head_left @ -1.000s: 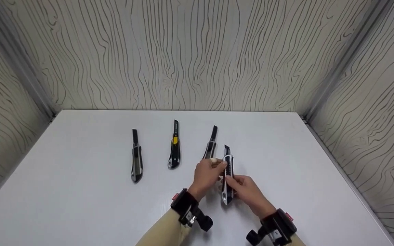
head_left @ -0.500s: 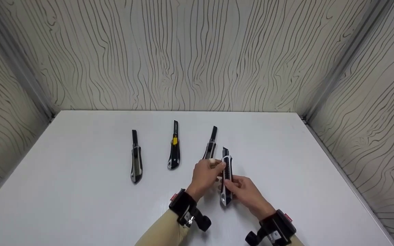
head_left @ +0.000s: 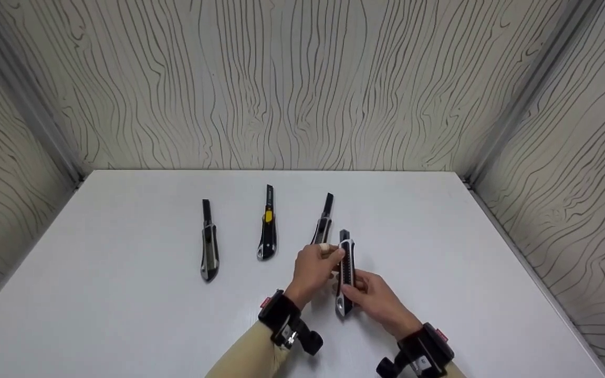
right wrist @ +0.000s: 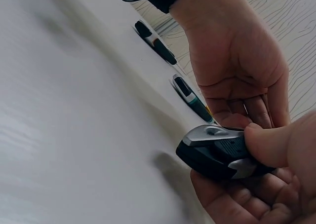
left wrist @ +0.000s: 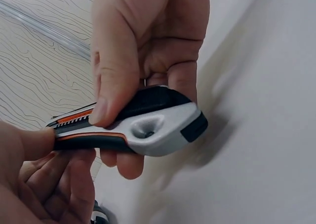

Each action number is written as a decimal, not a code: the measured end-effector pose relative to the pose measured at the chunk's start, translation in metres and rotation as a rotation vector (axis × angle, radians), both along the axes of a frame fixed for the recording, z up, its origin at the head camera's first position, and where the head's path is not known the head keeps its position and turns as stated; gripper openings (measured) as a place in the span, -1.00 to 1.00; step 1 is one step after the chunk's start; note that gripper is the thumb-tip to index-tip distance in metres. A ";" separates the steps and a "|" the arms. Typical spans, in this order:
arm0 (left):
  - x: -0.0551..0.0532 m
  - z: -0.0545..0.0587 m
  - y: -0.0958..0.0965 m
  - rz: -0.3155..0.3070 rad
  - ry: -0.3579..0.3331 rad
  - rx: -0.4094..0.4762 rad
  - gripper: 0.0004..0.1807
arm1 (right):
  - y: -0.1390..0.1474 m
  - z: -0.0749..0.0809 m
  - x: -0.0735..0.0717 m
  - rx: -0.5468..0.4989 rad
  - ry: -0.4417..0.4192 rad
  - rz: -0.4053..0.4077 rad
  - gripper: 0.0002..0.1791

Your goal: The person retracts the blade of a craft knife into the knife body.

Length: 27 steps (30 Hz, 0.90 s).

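Note:
A snap-off utility knife (head_left: 346,270) with a black, silver and orange handle is held up between both hands, its short blade end pointing away. My left hand (head_left: 310,270) pinches the front part of its handle between thumb and fingers. Farther down, my right hand (head_left: 381,302) grips the rear half, thumb lying along the top. The left wrist view shows the silver tail with its round dimple on the knife body (left wrist: 163,135). Beyond the left hand lies another utility knife (head_left: 322,228), its rear end hidden by that hand.
Two more utility knives lie on the white table (head_left: 124,304): a black one with a yellow slider (head_left: 267,231), and a grey-and-black one (head_left: 209,252) at the left. All the lying knives point toward the patterned back wall (head_left: 281,84).
My right thumb has slid back along the handle, and less blade sticks out of the knife's front. The held knife has shifted slightly left; the lying knives have stayed put.

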State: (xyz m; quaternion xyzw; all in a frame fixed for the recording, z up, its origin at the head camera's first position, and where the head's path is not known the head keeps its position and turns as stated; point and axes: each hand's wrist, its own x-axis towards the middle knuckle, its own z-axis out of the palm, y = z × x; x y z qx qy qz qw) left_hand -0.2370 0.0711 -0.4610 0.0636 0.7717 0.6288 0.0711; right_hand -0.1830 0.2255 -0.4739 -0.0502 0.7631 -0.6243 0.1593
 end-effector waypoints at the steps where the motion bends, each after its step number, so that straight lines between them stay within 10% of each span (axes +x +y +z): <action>1: 0.000 0.000 0.000 -0.001 -0.004 0.000 -0.74 | 0.000 0.000 0.000 0.006 0.003 0.005 -0.36; 27: 0.006 0.000 -0.005 -0.103 -0.080 0.035 -0.65 | 0.009 0.000 -0.009 0.143 -0.009 -0.156 -0.53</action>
